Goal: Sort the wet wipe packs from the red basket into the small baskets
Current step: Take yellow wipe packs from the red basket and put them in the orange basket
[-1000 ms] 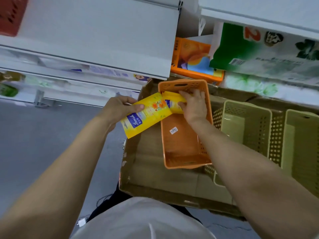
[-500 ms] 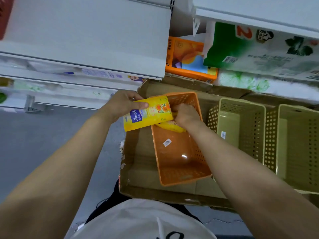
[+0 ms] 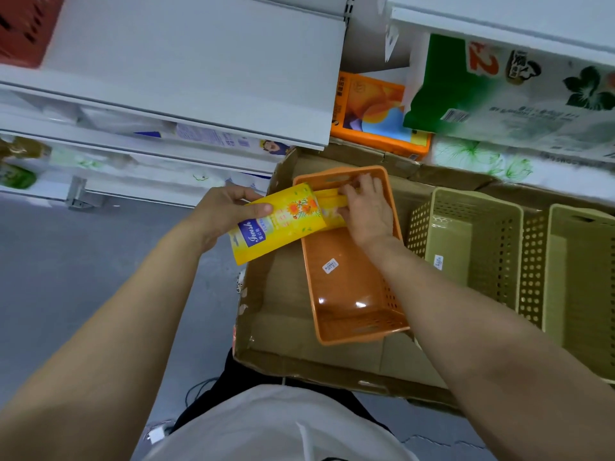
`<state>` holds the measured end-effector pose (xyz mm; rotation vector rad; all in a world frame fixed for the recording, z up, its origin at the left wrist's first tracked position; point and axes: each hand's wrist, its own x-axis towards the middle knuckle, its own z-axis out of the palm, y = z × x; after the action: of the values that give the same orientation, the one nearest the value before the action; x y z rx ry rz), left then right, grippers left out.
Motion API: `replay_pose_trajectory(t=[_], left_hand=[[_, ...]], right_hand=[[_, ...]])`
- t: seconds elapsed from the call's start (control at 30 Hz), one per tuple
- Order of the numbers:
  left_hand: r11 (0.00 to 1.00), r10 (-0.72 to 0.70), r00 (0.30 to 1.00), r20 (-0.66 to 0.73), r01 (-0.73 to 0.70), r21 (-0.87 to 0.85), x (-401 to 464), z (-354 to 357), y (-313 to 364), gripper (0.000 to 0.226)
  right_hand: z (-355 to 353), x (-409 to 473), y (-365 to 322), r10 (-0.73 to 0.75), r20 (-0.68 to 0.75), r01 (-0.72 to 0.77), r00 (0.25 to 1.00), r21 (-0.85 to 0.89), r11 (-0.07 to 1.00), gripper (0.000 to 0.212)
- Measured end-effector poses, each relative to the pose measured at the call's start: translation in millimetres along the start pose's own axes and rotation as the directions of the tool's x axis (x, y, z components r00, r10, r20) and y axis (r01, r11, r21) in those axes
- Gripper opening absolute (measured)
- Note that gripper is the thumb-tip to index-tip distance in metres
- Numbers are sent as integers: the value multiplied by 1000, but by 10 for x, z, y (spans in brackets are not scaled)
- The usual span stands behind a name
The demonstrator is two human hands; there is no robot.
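While the left hand (image 3: 223,211) is pinching a yellow wipe pack (image 3: 278,222), right hand (image 3: 366,207) is pressing another yellow pack (image 3: 327,198) into the orange basket (image 3: 346,294) at twelve o'clock

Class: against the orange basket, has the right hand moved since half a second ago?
Yes. The right hand has shifted toward the orange basket's far end.

Illumination is even and diffuse, moderately bright, with a cool cast on the white shelves (image 3: 186,71); shadows are soft and faint; two small specular glints sit on the floor of the orange basket (image 3: 342,294); wide-angle distortion bows the shelf edges and stretches the forearms toward the lower corners; the printed tissue packs (image 3: 519,94) at upper right show motion blur; the centre is reasonably sharp
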<state>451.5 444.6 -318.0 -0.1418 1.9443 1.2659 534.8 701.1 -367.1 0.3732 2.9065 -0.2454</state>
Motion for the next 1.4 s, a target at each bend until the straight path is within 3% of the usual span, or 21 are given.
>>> replay_pose_trajectory(t=[0.1, 0.17, 0.23, 0.3, 0.37, 0.43, 0.5, 0.57, 0.63, 0.7, 0.77, 0.87, 1.03, 1.17, 1.3, 1.4], left_hand=[[1000, 16, 1000, 13, -16, 8, -28, 72, 18, 21], [1000, 28, 999, 37, -28, 9, -48, 153, 60, 20], [998, 43, 995, 85, -46, 35, -70, 247, 133, 23], [996, 61, 987, 147, -70, 53, -82, 360, 225, 30], [995, 69, 980, 188, -82, 59, -84, 479, 309, 36], [994, 94, 984, 154, -101, 42, -64, 599, 338, 36], [991, 132, 989, -63, -133, -8, -42, 699, 281, 39], [990, 142, 952, -272, -137, 37, -59, 761, 182, 50], [995, 96, 959, -266, -85, 50, -101, 854, 62, 60], [998, 57, 977, -203, -60, -11, -141, 952, -24, 61], [993, 40, 984, -173, -58, -101, -148, 985, -42, 61], [986, 49, 992, -116, -66, -153, -86, 938, 0, 62], [991, 63, 998, -11, -64, -120, 44, 829, 150, 63], [995, 62, 998, 33, -59, -80, 114, 760, 196, 62], [995, 69, 996, 55, -65, -77, 147, 739, 207, 61], [991, 75, 994, 76, -66, -113, 174, 742, 190, 62]], right_hand=[[-100, 54, 17, -9, 194, -26, 981, 176, 984, 41], [-259, 82, 2, 35, 175, -98, 984, 366, 926, 33], [-445, 65, -24, 83, 116, -135, 990, 569, 811, 31], [-647, 1, -41, -42, 251, -166, 967, 746, 645, 43], [-806, -65, -25, -228, 424, -150, 877, 690, 708, 58], [-838, -90, 70, -249, 469, -85, 847, 582, 809, 49], [-857, -99, 203, -122, 375, -153, 919, 624, 766, 34], [-877, -118, 353, 66, 255, -238, 965, 733, 637, 29], [-902, -128, 503, 226, 191, -290, 955, 763, 578, 34], [-921, -156, 594, 289, 220, -357, 932, 692, 627, 42], [-920, -198, 583, 262, 277, -375, 925, 540, 754, 48], [-822, -248, 411, 123, 339, -229, 933, 293, 928, 50], [-427, -315, 152, 51, 432, -203, 901, 315, 927, 50], [-182, -312, 34, -4, 327, -30, 945, 100, 994, 39], [-13, -354, -22, -19, 362, 88, 932, -177, 980, 39], [42, -361, -9, -24, 370, 72, 929, -117, 991, 39]])
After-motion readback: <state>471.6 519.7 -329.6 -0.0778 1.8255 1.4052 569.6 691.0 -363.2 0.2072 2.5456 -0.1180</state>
